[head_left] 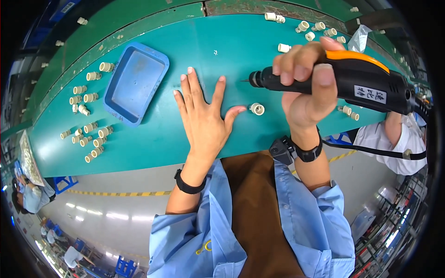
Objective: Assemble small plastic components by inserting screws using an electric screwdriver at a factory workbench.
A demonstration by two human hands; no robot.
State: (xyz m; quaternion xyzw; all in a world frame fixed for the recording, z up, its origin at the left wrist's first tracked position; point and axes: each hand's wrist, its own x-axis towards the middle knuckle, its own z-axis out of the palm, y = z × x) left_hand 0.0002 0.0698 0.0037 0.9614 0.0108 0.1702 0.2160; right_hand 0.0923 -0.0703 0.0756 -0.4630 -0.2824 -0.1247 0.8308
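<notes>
My right hand (306,78) is wrapped round a black electric screwdriver (347,81) with an orange lever along its top. The tool lies level above the bench, its thin bit pointing left. Flat on the green bench top rests my left hand (204,116), fingers spread and holding nothing. Right by its thumb tip stands a small cream-coloured round fitting (257,109), its open end showing; whether the thumb touches it I cannot tell. Left of that hand sits a shallow blue tray (163,62) with nothing large in it.
Several cream fittings with metal ends lie in groups at the left (90,126) and far right (303,26) of the bench (185,37). A crumpled silvery bag (359,38) stands at the back right. Beside the bench's right end is another person's arm in a white sleeve (394,143).
</notes>
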